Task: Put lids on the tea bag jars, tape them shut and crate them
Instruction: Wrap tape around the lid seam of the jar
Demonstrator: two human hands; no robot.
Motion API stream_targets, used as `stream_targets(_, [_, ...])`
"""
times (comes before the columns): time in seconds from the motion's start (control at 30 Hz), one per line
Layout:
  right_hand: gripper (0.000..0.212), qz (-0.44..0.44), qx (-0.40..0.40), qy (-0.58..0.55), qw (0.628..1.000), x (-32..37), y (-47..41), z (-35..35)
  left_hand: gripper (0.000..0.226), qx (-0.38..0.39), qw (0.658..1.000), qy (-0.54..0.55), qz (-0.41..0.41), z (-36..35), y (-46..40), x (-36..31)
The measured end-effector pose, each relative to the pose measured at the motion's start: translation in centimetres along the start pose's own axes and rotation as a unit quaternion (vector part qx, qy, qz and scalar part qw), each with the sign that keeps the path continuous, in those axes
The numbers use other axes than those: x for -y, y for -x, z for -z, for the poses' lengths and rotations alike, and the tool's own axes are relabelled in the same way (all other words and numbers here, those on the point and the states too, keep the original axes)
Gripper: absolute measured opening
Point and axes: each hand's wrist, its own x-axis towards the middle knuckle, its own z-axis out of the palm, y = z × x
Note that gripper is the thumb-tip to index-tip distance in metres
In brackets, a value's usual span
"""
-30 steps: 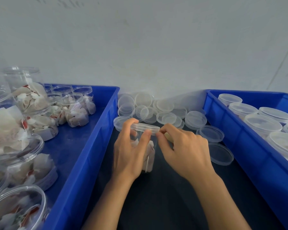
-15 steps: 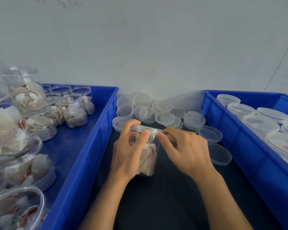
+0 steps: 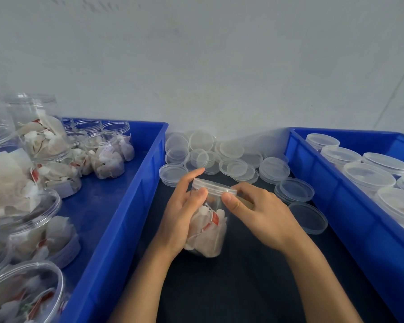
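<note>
A: Item, near centre?
B: Clear plastic jar of tea bags (image 3: pixel 207 231), upright on dark table (image 3: pixel 243 287), so both hands can seal it.
A: Grips?
B: Left hand (image 3: pixel 181 215) wraps the jar, steadying; right hand (image 3: pixel 257 212) pinches the translucent lid (image 3: pixel 211 185) rim, likely pressing tape.
A: Farther?
B: Loose clear lids (image 3: pixel 219 155); blue crates, left (image 3: pixel 117 229) unlidded jars, right (image 3: pixel 350 206) lidded.

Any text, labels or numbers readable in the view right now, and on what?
None can be read.
Red tag on a tea bag in the held jar: print too small and blurred.
Red tags on tea bags in the left crate's jars: blurred, unreadable.
Lids, right crate and wall: no lettering visible.
</note>
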Motion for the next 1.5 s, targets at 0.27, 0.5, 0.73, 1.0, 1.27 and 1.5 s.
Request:
stream_targets(0.27, [0.070, 0.010, 0.008, -0.045, 0.999, 0.4, 0.2, 0.0, 0.057, -0.006, 0.999, -0.035, 0.026, 0.3, 0.3, 0.3])
stream_targets(0.5, [0.064, 0.002, -0.053, 0.018, 0.998, 0.5, 0.1, -0.3, 0.039, -0.219, 0.914, -0.317, -0.131, -0.9, 1.1, -1.6])
stream_targets(0.73, [0.041, -0.014, -0.068, 0.032, 0.997, 0.7, 0.1, -0.8, 0.085, -0.113, 0.895, -0.421, -0.094, -4.6, 2.9, -1.6])
stream_targets(1.0, [0.037, 0.016, -0.011, -0.075, 0.997, -0.5, -0.2, -0.3, 0.110, -0.125, 0.887, -0.438, -0.079, -3.3, 1.6, -0.1])
stream_targets(1.27, [0.029, 0.047, -0.034, -0.032, 0.998, -1.5, -0.7, 0.0, 0.112, -0.123, 0.923, -0.354, -0.086, -2.2, 1.5, 0.1])
stream_targets(1.5, [0.026, 0.057, -0.054, -0.023, 0.997, -1.9, -0.7, 0.3, 0.108, -0.113, 0.962, -0.235, -0.078, -2.3, 1.6, -0.2])
